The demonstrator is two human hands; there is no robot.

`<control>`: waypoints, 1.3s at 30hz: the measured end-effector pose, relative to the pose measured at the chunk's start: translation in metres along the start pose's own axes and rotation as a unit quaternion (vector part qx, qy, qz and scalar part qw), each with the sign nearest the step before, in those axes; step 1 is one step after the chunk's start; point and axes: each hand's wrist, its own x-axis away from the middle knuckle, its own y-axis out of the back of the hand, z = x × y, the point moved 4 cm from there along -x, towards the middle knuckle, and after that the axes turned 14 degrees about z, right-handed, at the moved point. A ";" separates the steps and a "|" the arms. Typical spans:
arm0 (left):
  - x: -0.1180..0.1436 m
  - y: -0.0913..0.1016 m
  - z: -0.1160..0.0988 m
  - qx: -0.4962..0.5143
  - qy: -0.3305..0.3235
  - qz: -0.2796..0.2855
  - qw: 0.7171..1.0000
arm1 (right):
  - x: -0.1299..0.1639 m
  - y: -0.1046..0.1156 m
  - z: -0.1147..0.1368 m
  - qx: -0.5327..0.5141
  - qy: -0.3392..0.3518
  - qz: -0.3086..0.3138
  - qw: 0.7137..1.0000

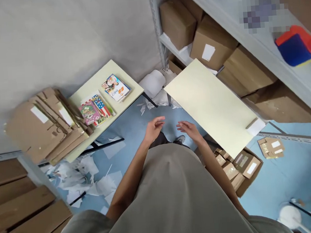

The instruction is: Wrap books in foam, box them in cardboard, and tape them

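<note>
Both hands empty, held out in front of the body over the blue floor (134,125). Left hand (153,128) has a loose, wide grip, fingers half curled, touching nothing. Right hand (189,129) is palm down w/ fingers spread, also holding nothing, near the edge of the bare cream counter (210,105) on the right. A small white block (255,126) sits at that counter's far corner. On the left counter (99,81): a stack of books (115,87), more books (95,109) beside it, and flattened cardboard (44,124) piled at its end. Paper scraps (87,174) litter the floor. Small boxes (239,165) lie under the right counter. Shelf (245,32) behind holds cardboard boxes (211,41).
</note>
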 end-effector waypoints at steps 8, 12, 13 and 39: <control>-0.020 0.101 0.000 0.104 -0.048 -0.025 0.993 | -0.079 -0.092 0.070 0.093 0.003 0.061 0.994; -0.013 0.171 -0.003 0.124 -0.074 -0.047 0.988 | -0.134 -0.145 0.086 0.117 -0.005 0.083 0.990; -0.009 0.189 -0.002 0.128 -0.077 -0.061 0.987 | -0.148 -0.159 0.089 0.123 -0.010 0.090 0.988; 0.061 0.419 0.118 -0.052 0.261 -0.414 0.871 | -0.440 -0.408 0.032 0.345 -0.182 0.401 0.829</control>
